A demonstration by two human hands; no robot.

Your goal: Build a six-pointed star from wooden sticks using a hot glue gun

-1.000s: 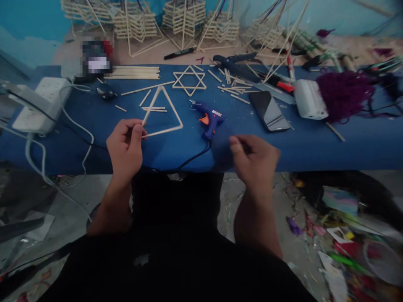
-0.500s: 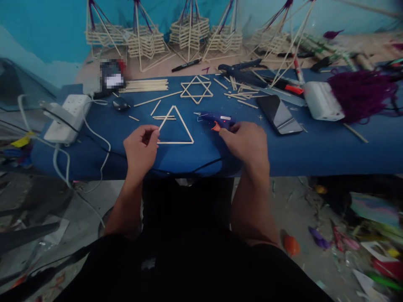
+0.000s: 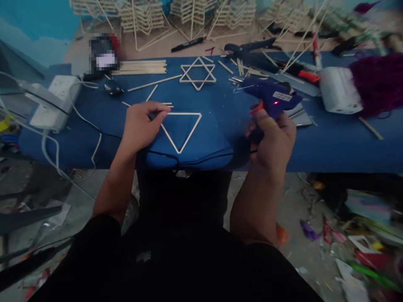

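Observation:
A triangle of thin wooden sticks (image 3: 181, 131) lies on the blue table (image 3: 330, 138) with one corner pointing toward me. My left hand (image 3: 140, 125) pinches its upper left corner. My right hand (image 3: 272, 138) grips a blue hot glue gun (image 3: 270, 98) lifted off the table, its nozzle pointing left and a red light lit on its side. A finished six-pointed stick star (image 3: 197, 74) lies farther back.
Loose sticks (image 3: 143, 67), a black marker (image 3: 189, 44), a white power strip (image 3: 52, 102) with cables, a phone partly behind the gun, a white block (image 3: 340, 90) and purple yarn (image 3: 378, 82) lie on the table. Stacked stick structures (image 3: 192, 10) stand at the back. Scraps litter the floor.
My right hand picked up the glue gun and raised it to the right. My left hand turned the triangle so a corner now points toward me.

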